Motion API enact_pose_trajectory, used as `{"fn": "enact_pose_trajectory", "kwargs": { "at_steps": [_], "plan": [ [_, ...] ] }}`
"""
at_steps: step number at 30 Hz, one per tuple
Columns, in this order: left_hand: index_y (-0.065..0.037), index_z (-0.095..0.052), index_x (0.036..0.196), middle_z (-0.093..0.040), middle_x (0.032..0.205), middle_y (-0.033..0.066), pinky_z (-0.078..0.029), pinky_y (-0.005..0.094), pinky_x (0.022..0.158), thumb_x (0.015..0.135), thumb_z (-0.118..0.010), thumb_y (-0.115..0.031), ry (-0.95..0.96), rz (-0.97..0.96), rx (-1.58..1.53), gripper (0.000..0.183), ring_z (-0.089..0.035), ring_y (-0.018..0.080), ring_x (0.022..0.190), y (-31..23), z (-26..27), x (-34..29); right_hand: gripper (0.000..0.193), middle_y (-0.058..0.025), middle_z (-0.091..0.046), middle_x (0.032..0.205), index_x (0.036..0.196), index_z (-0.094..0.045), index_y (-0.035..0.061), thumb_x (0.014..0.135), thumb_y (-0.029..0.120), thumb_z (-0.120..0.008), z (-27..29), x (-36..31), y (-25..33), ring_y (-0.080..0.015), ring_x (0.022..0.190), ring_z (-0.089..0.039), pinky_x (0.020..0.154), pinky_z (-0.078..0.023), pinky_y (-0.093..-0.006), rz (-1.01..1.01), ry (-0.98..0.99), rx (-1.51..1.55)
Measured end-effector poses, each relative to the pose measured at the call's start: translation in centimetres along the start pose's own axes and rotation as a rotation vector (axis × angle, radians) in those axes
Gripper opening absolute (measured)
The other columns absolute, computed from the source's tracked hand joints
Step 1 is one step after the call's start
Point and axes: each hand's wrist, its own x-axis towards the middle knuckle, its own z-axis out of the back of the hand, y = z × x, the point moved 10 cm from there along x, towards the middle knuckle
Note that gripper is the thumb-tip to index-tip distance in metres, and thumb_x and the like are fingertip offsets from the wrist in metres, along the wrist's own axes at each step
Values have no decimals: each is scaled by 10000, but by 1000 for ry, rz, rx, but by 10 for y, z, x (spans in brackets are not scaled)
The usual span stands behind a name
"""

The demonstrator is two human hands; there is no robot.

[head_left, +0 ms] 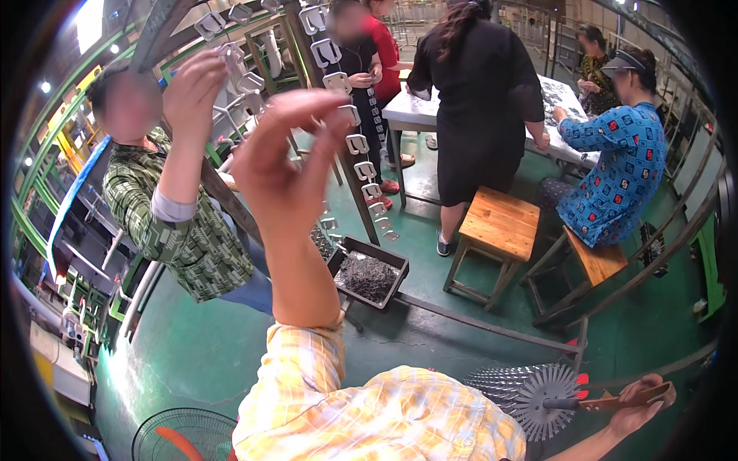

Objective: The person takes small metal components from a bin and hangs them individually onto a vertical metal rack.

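Observation:
My left hand (288, 173) is raised in front of me, somewhat blurred, its thumb and fingers curled toward each other. Their tips overlap a hanging string of small, pale metal brackets (357, 144); whatever they pinch cannot be made out. At the lower right, my right hand (642, 403) is closed around a brown handle (619, 402). Joined to that handle is a slotted metal wheel (544, 402), with rows of thin metal strips behind it. Across from me, a co-worker's raised hand (198, 84) touches another string of metal brackets (244, 81).
A black tray (401, 278) of small dark parts sits low beyond my left arm. Wooden stools (500, 223) and a white table (415, 115) with several people around it stand farther back. A fan (184, 434) is at lower left; a metal rail (477, 319) crosses the middle.

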Motion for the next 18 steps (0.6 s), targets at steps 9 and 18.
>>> {"fn": "enact_pose_trajectory", "kwargs": {
  "at_steps": [9, 18],
  "plan": [
    [-18, -602, 919, -593, 857, 103, -437, 252, 617, 736, -635, -167, -421, -15, 769, 238, -545, 155, 702, 70, 79, 63, 520, -31, -441, 628, 938, -405, 24, 829, 532, -377, -7, 8, 22, -71, 445, -389, 417, -312, -187, 91, -151, -115],
    [45, -570, 983, -609, 926, 114, -431, 244, 682, 733, -683, -197, -461, 314, 312, 365, -571, 150, 775, 216, 137, 109, 497, -53, -466, 731, 955, -383, 28, 842, 512, -366, -16, 17, 2, -73, 457, -395, 436, -320, -189, -5, 206, -9]
  ]
}}
